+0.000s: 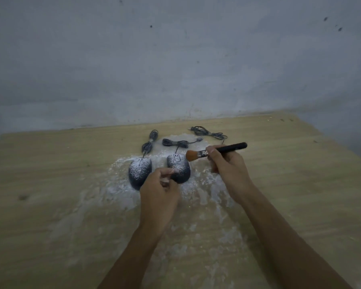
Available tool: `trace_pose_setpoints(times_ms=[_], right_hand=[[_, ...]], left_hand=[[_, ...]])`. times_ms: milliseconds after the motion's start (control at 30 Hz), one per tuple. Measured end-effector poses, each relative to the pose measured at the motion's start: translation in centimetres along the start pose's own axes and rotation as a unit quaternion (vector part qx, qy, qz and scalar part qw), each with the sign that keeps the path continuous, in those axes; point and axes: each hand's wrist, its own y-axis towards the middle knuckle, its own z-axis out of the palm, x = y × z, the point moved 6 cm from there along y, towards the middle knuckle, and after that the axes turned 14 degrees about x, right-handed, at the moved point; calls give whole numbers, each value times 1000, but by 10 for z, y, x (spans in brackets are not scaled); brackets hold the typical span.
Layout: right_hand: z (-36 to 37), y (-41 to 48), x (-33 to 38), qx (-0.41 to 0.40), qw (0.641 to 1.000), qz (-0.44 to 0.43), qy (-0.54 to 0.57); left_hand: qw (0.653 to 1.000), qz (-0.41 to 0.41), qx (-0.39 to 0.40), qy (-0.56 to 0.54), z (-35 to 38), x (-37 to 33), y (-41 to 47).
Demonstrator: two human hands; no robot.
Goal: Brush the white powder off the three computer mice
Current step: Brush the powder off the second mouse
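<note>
Your left hand [161, 192] pinched the middle mouse [178, 168] by its near end, mid-bench; your right hand [227, 163] gripped the brush [215, 152]. Light, hard, powder-slick shells probably skid, so hold their sides; soft bristles needed little pressure.

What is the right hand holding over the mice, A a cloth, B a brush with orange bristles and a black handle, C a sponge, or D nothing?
B: the right hand grips a brush whose orange bristles sit beside the powdered middle mouse, which the left hand steadies.
</note>
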Motion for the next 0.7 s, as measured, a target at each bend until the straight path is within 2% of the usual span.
trace_pose_setpoints(times_ms=[100,200,467,700], right_hand=[[18,1,-16,-55,995,40,69],[31,2,-23,-74,988,52,123],[51,2,-28,-94,981,66,159],[44,5,-25,-103,979,37,174]], left_hand=[[999,-7,9,33,7,4,6],[998,-23,23,60,13,5,16],[991,-97,71,53,22,10,41],[993,-66,73,-70,23,7,45]])
